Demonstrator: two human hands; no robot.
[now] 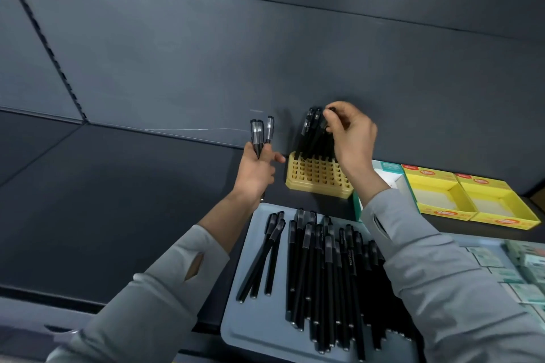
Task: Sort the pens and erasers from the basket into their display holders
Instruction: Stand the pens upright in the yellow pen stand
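Observation:
A yellow grid pen holder stands on the dark shelf, with several black pens upright in its back row. My right hand pinches the top of one black pen above that back row. My left hand grips a small bundle of black pens upright, just left of the holder. Below, a grey basket holds several more black pens lying side by side. Pale green erasers lie at the basket's right end.
Two open yellow display boxes sit right of the pen holder, and a white and teal box lies between them and the holder, partly behind my right sleeve. A dark wall rises right behind the shelf.

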